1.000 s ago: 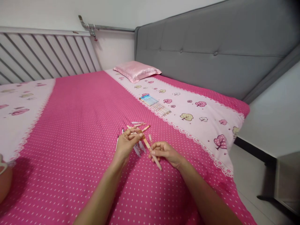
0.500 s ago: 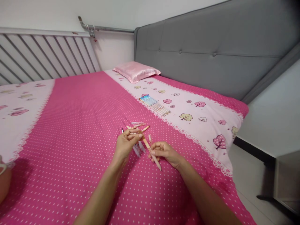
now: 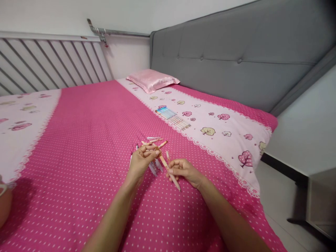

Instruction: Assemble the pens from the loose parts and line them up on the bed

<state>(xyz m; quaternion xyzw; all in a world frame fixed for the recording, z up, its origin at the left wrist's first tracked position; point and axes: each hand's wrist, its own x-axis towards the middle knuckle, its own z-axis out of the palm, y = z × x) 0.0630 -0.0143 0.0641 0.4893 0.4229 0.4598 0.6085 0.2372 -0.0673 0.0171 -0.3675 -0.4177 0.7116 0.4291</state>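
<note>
Between both hands is a slim orange-and-white pen (image 3: 163,161), slanting down to the right with its pale pointed end nearest me. My left hand (image 3: 141,159) pinches its brown upper end. Around its lower middle, the fingers of my right hand (image 3: 185,171) are closed. Beneath and behind my left hand lies a loose pile of pens (image 3: 154,140), partly hidden by the fingers. A small pale cap-like piece (image 3: 167,154) lies just above my right hand. Farther off, a neat row of pens (image 3: 173,117), blue at the far end and pinkish-brown nearer, rests on the white strip.
A pink satin pillow (image 3: 152,80) lies by the grey headboard (image 3: 217,52). The pink dotted bedspread (image 3: 86,140) covers the bed. At the left edge is part of an orange container (image 3: 5,204) with a white rim. A tiled floor (image 3: 273,196) shows to the right.
Both hands keep the same grip on the pen, with hardly any movement. The view has shifted very slightly.
</note>
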